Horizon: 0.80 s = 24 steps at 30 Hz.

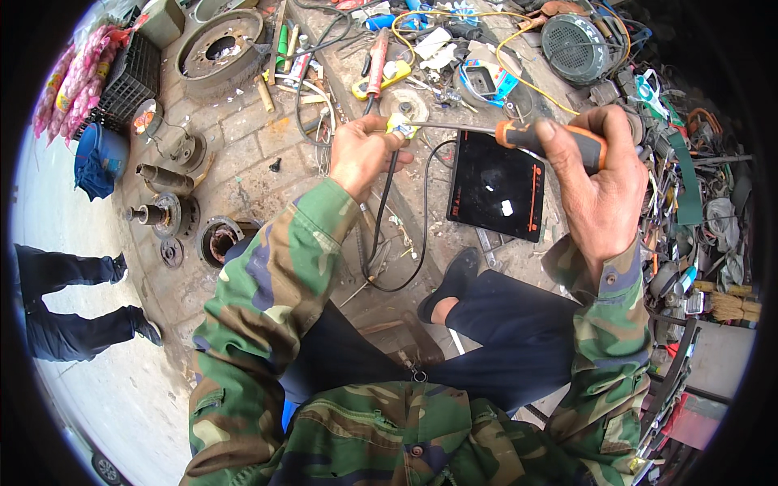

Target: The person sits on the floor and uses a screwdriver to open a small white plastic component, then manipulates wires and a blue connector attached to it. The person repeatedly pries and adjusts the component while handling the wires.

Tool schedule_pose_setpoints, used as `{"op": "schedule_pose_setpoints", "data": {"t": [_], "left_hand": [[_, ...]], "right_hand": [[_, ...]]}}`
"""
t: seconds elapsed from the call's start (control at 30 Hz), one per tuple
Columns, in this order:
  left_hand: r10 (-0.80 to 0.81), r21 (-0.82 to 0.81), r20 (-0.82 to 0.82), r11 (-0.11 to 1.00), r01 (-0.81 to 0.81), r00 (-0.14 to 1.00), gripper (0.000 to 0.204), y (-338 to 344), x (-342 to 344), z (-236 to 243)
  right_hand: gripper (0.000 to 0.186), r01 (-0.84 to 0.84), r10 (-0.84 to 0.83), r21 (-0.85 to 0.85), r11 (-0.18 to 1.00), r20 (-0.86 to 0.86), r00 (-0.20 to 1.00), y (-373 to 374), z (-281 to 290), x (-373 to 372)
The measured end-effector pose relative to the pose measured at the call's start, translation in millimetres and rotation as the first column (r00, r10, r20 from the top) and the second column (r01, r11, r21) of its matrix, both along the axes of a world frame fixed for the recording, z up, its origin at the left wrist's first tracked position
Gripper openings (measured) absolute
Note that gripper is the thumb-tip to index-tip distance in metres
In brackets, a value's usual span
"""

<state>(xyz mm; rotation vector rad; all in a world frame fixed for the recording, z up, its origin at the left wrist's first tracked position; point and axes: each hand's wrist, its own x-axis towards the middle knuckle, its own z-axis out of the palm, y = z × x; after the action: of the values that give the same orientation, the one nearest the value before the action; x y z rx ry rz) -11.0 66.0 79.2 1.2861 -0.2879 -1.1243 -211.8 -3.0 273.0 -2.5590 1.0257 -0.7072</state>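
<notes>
Here, the left hand pinches a yellow piece (its kind I cannot tell); the right hand grips a screwdriver, and between them lies a cooktop.

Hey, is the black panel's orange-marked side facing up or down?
Up: the head camera, looking down, sees the black panel's glossy face, with orange markings near its right and left edges.
</notes>
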Motion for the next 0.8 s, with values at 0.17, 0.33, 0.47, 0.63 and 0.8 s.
{"op": "schedule_pose_setpoints", "data": {"t": [0.17,0.33,0.47,0.63,0.8], "left_hand": [[-0.013,0.004,0.015,1.000,0.013,1.000,0.023,1,0,1],[-0.052,0.012,0.013,0.999,0.052,0.999,0.022,2,-2,-1],[-0.015,-0.001,0.007,1.000,0.015,1.000,0.022,3,1,-3],[-0.028,0.021,0.014,0.999,0.028,1.000,0.022,4,1,-2],[-0.005,0.011,0.006,1.000,0.005,1.000,0.022,4,3,0]], "right_hand": [[0.039,-0.300,0.285,0.007,0.954,0.296,0.912,-3,-6,1],[0.040,0.025,-0.025,-0.004,1.000,0.040,0.999,-8,-6,-3],[0.040,-0.156,0.162,-0.046,0.987,0.163,0.973,-9,-7,-2],[0.035,-0.143,0.157,-0.134,0.981,0.103,0.982,-9,-10,-1],[0.034,-0.136,0.121,0.062,0.989,0.204,0.972,-5,-12,-5]]}}
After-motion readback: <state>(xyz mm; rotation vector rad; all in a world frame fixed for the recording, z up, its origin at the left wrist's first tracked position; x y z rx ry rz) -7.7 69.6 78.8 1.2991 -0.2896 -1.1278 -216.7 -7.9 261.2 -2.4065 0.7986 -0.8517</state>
